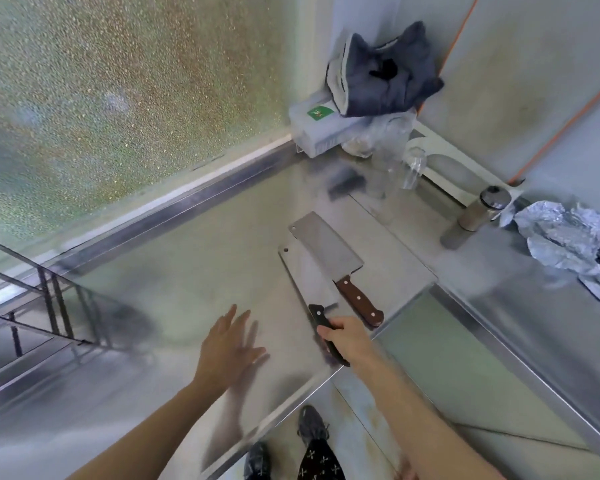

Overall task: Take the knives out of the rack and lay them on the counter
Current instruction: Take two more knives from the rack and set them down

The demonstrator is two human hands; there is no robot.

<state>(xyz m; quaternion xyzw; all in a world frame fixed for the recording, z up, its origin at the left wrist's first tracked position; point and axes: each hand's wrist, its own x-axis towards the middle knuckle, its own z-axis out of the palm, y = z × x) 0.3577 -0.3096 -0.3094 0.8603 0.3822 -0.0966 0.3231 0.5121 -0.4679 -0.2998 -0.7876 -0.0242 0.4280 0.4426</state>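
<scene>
Steel kitchen corner, with a frosted window (118, 98) running behind the shiny metal surface (187, 271). Right hand (349, 341) has its grip wrapped tight around the black handle of a cleaver (307, 275), whose blade lies flat or nearly flat on the surface, pointing to the far side. Can't tell if it's fully resting or just above. Just right of it sits a second cleaver (326, 244) with a brown riveted wooden handle, its blade overlapping the edge of the first one. Left hand (227, 348) is to the left of the knives, fingers spread wide, palm down over the surface, holding nothing.

Further out: the wire rack (45, 306) is at the near left, well apart from both knives. Far corner has a white box (319, 133) with a green sticker and a dark grey cloth (385, 77) piled on top, plus some clear glasses (395, 164) beside it. On the right there's a steel shaker (482, 209) and a crumpled bit of foil (565, 237). Shoes (309, 427) visible on the floor below the surface edge.
</scene>
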